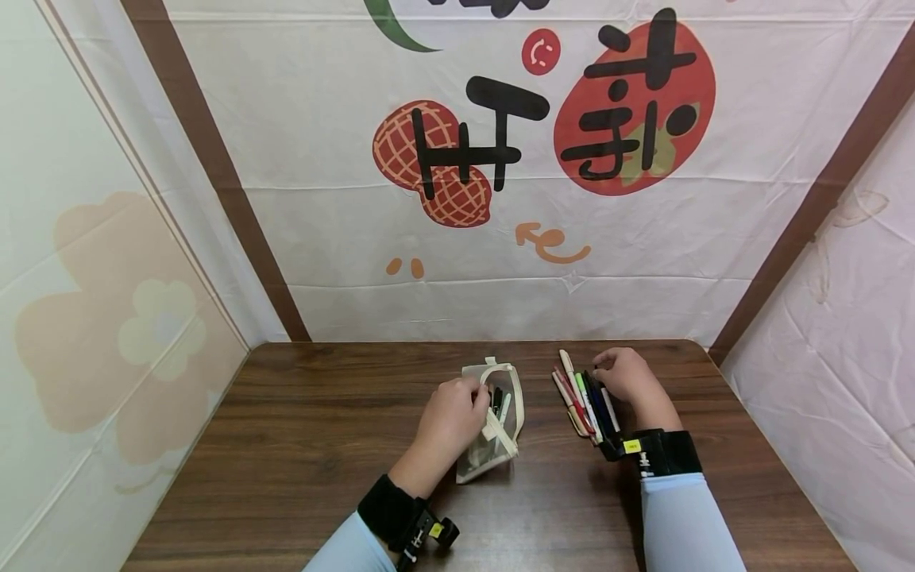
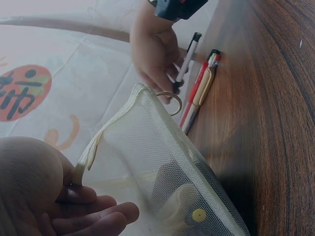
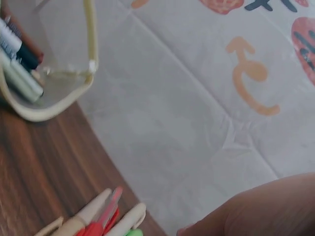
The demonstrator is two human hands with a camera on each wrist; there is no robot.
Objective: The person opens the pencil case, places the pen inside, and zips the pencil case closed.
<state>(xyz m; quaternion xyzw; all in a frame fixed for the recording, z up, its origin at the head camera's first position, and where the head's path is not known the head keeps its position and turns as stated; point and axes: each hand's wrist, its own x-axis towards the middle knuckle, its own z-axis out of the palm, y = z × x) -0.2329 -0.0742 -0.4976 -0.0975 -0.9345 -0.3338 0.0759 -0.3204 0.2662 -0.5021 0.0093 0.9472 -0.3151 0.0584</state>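
A cream-trimmed mesh pencil pouch (image 1: 484,457) stands tilted on the wooden table, its mouth gaping. My left hand (image 1: 453,413) pinches the trim at that mouth. Through the opening, several markers (image 3: 19,59) show inside it. To the pouch's right lies a bunch of pens (image 1: 577,401), among them red, green-capped and tan-clipped ones. My right hand (image 1: 629,377) is at the far end of the bunch with fingers bent down. In the left wrist view its fingers are around the dark end of a white pen (image 2: 187,64), which is slightly raised. A metal ring (image 2: 172,103) hangs at the pouch's corner.
The brown table (image 1: 322,445) ends at a back edge close behind the pens and pouch. A printed white cloth (image 1: 343,238) hangs behind it. Each wrist carries a black strap (image 1: 668,453) with a small camera.
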